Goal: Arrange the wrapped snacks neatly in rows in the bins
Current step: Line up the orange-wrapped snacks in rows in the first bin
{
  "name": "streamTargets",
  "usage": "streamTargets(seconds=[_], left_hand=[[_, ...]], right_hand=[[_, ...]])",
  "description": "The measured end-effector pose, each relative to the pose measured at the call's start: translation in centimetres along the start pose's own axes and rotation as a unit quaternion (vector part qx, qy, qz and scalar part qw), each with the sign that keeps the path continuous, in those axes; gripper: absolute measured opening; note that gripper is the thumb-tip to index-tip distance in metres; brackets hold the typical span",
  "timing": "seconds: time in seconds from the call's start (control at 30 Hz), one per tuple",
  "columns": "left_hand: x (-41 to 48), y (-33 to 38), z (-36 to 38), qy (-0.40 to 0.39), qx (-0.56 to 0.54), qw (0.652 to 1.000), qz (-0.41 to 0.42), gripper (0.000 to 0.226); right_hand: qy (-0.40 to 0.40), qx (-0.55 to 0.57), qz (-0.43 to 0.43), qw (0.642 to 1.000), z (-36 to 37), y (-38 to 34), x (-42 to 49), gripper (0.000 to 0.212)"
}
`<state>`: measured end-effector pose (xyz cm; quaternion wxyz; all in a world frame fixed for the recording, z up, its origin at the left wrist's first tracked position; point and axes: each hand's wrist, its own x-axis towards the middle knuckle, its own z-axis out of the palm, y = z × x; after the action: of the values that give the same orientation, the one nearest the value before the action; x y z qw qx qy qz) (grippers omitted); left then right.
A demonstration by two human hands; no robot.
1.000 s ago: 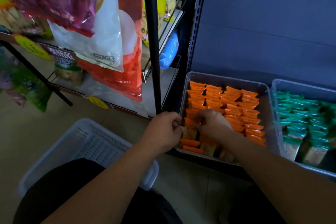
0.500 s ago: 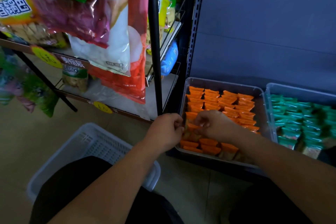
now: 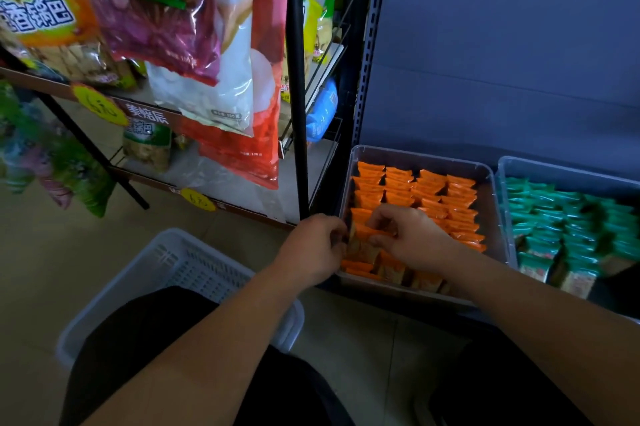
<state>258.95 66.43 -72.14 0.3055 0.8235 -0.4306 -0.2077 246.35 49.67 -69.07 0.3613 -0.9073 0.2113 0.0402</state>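
Fingers (image 3: 379, 218) of the right hand (image 3: 414, 238) and left hand (image 3: 317, 245) pinch orange packets (image 3: 363, 242) in the bin (image 3: 415, 154); a careless tug may topple neighbouring rows (image 3: 433, 190).

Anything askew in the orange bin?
Yes. Back rows of orange snacks lie even, but the front packets in the orange bin's near-left corner stand tilted at mixed angles. The left hand and right hand both grip packets there.
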Motion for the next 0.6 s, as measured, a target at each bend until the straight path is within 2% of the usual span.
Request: streamTargets(seconds=[0.13,0.23,0.33,0.43,0.53,0.6], left_hand=[[0.2,-0.2,0.0,-0.002,-0.023,1.000,0.000,0.021],[0.2,1.3,-0.4,0.008,-0.149,0.989,-0.003,0.029],[0.2,3.8,-1.4,0.016,-0.254,0.967,0.011,0.021],[-0.5,6.2,-3.0,0.033,-0.336,0.941,0.030,0.018],[-1.5,7.9,-3.7,0.026,-0.419,0.907,0.031,0.023],[-1.9,8.6,-3.6,0.033,-0.454,0.890,0.024,0.018]], right_hand=[[0.013,0.013,0.004,1.000,0.1,-0.1,-0.1,0.016],[0.037,0.028,-0.005,0.999,-0.8,-0.9,-0.2,0.015],[0.053,0.056,-0.011,0.997,-3.2,-2.5,-0.8,0.019],[0.056,0.139,0.031,0.988,-6.5,-3.9,-2.2,0.022],[0.019,0.229,0.032,0.973,-8.2,-4.7,-4.0,0.008],[0.019,0.265,0.030,0.963,-8.4,-4.9,-4.8,0.009]])
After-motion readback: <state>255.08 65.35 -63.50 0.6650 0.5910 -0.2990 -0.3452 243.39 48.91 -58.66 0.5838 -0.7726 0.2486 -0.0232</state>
